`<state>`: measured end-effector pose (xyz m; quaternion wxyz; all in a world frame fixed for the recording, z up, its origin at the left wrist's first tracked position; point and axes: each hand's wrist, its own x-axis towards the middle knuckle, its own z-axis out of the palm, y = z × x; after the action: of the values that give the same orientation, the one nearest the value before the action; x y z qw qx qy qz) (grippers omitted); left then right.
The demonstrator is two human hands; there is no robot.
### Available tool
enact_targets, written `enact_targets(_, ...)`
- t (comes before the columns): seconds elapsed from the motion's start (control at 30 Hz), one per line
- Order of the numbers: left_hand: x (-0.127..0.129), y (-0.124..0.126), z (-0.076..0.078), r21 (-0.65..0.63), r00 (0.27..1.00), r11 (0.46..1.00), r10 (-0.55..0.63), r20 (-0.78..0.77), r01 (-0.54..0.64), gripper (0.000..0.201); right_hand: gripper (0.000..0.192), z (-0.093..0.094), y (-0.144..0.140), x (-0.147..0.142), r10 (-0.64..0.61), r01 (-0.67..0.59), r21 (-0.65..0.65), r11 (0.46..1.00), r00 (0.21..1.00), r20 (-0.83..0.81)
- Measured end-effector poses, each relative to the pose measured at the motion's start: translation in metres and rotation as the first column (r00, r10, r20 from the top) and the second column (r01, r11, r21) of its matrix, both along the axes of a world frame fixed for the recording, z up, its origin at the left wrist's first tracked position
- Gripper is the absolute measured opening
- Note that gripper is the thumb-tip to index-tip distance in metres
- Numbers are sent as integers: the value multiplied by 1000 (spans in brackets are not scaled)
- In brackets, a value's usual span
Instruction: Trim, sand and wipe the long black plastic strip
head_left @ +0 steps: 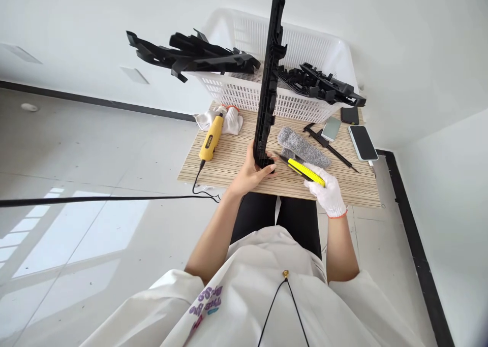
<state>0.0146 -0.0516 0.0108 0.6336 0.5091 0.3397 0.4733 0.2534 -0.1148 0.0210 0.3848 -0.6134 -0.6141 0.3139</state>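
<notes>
Trimming underway: left hand [251,173], bare, fingers wrapped round the foot of a long black ribbed plastic strip [270,77] stood upright on the striped wood table [236,159]. Gloved right hand [327,190] closed on a yellow utility knife [301,169], tip near the strip's base. More black mouldings fill the white lattice basket [297,42].

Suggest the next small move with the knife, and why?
Probably ease the yellow utility knife tip in onto the lower end of the long black plastic part. The left hand holds that end upright on the table; the gloved right hand has the blade pointing at it, just short.
</notes>
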Motion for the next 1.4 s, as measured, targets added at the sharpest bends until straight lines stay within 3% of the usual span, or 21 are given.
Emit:
enact_targets(0.13,-3,1,1,-126,993,992,2,117,13,68,50,2,-4,15,44,-84,-158,984,969,-243)
enact_targets(0.23,-3,1,5,-180,978,983,-4,210,43,69,47,4,-1,12,78,-126,-179,976,964,-253)
enact_targets(0.47,-3,0,12,-270,962,962,40,271,36,61,51,9,1,5,-11,-65,-234,970,951,-310)
enact_targets(0.67,-4,1,12,-289,951,956,45,306,48,58,51,9,3,4,-38,-68,-266,962,927,-374)
enact_targets(0.77,-4,1,11,-296,945,954,53,323,47,56,55,8,3,3,-114,16,-232,973,903,-414)
enact_targets(0.9,-5,2,9,-249,942,967,27,336,61,53,55,8,2,1,-67,-46,-264,963,913,-402)
enact_targets(1.0,-6,2,8,-251,951,966,28,307,53,54,55,9,1,0,-139,59,-200,978,899,-416)
enact_targets(1.13,-6,1,9,-265,953,963,31,302,53,54,50,12,2,1,-55,-49,-251,967,919,-391)
enact_targets(1.23,-6,1,11,-280,951,958,34,308,56,52,53,12,2,2,-111,22,-213,977,903,-414)
enact_targets(1.4,-7,1,11,-265,960,962,15,278,62,54,53,12,3,2,-114,0,-257,966,895,-432)
